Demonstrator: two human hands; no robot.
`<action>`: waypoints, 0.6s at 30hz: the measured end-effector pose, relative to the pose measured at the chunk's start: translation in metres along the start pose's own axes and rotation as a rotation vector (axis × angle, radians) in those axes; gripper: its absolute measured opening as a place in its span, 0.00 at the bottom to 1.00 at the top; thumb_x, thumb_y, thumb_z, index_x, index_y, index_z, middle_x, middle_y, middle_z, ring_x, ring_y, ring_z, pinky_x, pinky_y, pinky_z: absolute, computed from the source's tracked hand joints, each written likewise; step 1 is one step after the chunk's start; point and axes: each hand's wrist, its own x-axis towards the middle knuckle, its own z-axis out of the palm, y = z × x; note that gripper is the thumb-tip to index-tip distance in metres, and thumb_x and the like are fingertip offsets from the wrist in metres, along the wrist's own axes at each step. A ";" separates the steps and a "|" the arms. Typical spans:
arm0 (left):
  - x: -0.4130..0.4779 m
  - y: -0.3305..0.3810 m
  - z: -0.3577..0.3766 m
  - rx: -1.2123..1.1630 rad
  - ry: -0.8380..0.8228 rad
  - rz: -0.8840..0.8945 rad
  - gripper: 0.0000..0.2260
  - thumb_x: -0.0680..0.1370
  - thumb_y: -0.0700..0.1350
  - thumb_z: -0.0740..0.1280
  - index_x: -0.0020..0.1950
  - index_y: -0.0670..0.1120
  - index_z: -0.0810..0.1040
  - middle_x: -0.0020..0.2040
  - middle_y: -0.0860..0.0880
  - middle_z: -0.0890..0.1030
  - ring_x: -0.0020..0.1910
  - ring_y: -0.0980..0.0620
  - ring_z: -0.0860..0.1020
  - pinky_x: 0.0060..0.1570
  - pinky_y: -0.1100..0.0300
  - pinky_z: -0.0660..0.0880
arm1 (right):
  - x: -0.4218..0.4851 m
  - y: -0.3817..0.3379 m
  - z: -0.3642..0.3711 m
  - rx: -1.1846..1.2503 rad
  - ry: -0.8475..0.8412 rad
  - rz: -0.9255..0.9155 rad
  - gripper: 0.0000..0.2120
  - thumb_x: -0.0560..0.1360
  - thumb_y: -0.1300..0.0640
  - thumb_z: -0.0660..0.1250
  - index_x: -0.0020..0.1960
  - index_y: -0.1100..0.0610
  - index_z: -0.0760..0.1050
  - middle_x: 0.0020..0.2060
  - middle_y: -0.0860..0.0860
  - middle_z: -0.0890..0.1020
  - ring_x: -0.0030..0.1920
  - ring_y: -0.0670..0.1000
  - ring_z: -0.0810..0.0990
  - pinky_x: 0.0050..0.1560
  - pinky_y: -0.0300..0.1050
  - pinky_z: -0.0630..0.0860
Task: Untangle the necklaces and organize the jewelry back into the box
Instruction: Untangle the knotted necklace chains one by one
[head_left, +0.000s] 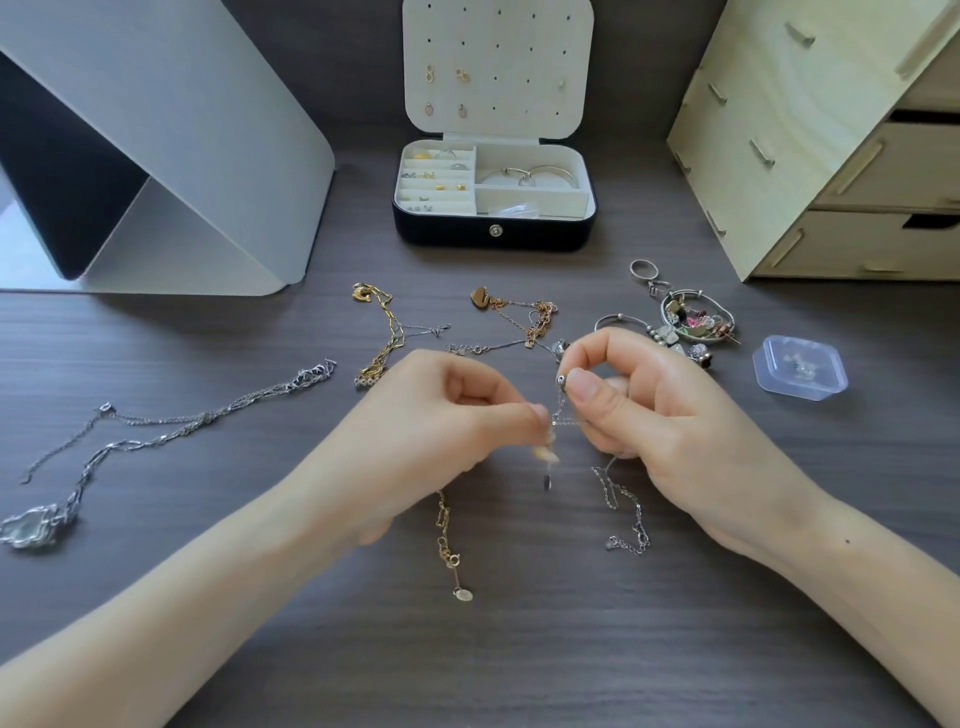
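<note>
Knotted necklaces up off the table, pinched between both hands, well short of the open box. Clamped: left hand on gold chain, right hand on silver chain. Best teased loose gently, link by link; no yanking.

No readable text, label or number shows anywhere, as far as visible.
</note>
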 end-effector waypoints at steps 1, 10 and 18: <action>0.000 0.002 -0.001 -0.013 -0.034 -0.017 0.12 0.62 0.52 0.70 0.34 0.43 0.82 0.20 0.55 0.63 0.23 0.55 0.60 0.24 0.65 0.57 | 0.000 0.000 0.000 -0.001 -0.003 -0.010 0.06 0.74 0.52 0.60 0.45 0.55 0.70 0.24 0.45 0.64 0.27 0.47 0.57 0.27 0.39 0.53; 0.000 0.006 -0.004 -0.147 -0.085 -0.074 0.03 0.62 0.45 0.69 0.31 0.47 0.81 0.20 0.50 0.57 0.23 0.51 0.53 0.22 0.67 0.55 | -0.004 -0.005 0.001 -0.011 -0.048 -0.072 0.05 0.75 0.53 0.60 0.45 0.55 0.70 0.23 0.44 0.63 0.27 0.47 0.57 0.26 0.38 0.54; 0.002 0.007 -0.001 -0.195 0.011 -0.119 0.04 0.66 0.41 0.67 0.38 0.43 0.76 0.20 0.50 0.61 0.20 0.52 0.57 0.23 0.65 0.57 | -0.009 -0.006 0.001 0.002 -0.110 -0.064 0.03 0.75 0.54 0.60 0.44 0.53 0.69 0.23 0.44 0.62 0.26 0.47 0.57 0.27 0.43 0.54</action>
